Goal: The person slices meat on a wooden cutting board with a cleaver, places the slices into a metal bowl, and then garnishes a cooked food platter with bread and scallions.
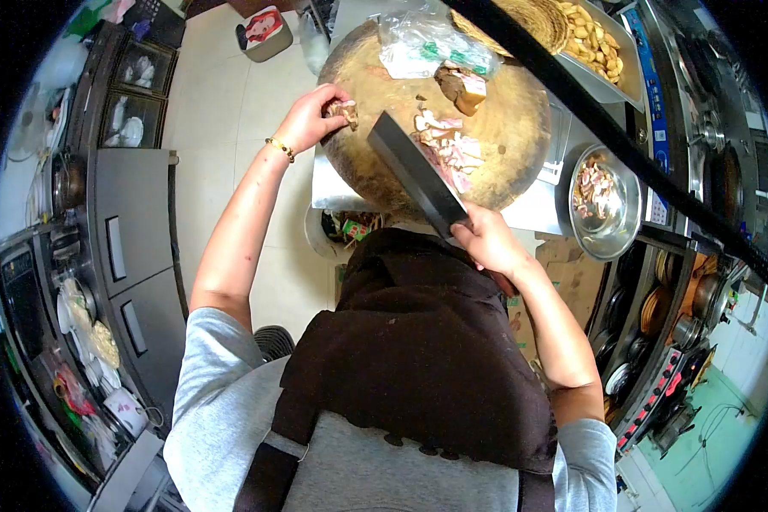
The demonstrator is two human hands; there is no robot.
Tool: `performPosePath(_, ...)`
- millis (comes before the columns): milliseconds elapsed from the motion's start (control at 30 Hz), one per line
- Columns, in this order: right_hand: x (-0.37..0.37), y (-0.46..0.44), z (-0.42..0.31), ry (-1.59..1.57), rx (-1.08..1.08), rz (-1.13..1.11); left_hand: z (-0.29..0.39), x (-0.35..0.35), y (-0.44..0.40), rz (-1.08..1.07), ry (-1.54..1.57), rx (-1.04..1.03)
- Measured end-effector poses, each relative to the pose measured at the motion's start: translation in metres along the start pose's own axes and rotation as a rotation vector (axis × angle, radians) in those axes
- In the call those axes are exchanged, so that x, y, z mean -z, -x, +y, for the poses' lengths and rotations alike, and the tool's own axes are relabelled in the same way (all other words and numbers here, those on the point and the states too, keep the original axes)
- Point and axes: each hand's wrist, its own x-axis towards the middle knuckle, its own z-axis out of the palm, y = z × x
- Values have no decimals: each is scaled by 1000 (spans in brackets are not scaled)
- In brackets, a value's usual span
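**Cleaver (pixel 418 175) slants across the board (pixel 358 77), between the sliced meat (pixel 452 152) and a small brown piece (pixel 343 113)**

We find the cleaver over the near-left half of the board. Its long axis runs slantwise, from the handle at the board's near edge to the blade's far end, which points toward the board's far-left rim. We cannot tell whether the blade touches the wood.

Our right hand (pixel 491 243) is wrapped round the handle at the near edge of the board. Our left hand (pixel 320 115), at the board's left rim, pinches the small brown piece between thumb and curled fingers.

Just to the blade's right, around the board's middle, lies the sliced meat, a loose strip roughly parallel to the blade. Of our two hands, the right is nearer to it; the left is across the blade from it.

Farther out, toward the board's far side, we see an uncut chunk (pixel 462 89), with a plastic bag (pixel 410 43) near it at the far rim. Off the board's right edge, apart from it, a metal bowl (pixel 631 205) holds more cut pieces. The bench (pixel 538 209) shows beneath the board's near-right edge.
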Motion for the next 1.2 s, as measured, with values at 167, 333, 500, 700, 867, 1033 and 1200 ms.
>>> performPosePath(167,11,-2,6,115,25,128,40,-33,27,-132,-77,-204)
performPosePath(333,11,-10,3,314,232,247,62,-59,37,-72,-47,-229)
performPosePath(500,1,-13,-10,374,307,285,50,-67,61,-4,-7,-75)
performPosePath(700,-2,-9,-21,430,198,225,61,-100,69,403,-68,-153)
performPosePath(867,10,-3,-33,521,285,237,68,-101,63,430,-115,-174)
performPosePath(1033,11,8,-54,546,277,199,63,-96,62,402,-122,-232)
performPosePath(1200,11,11,-61,592,192,120,61,-94,63,398,-100,-245)
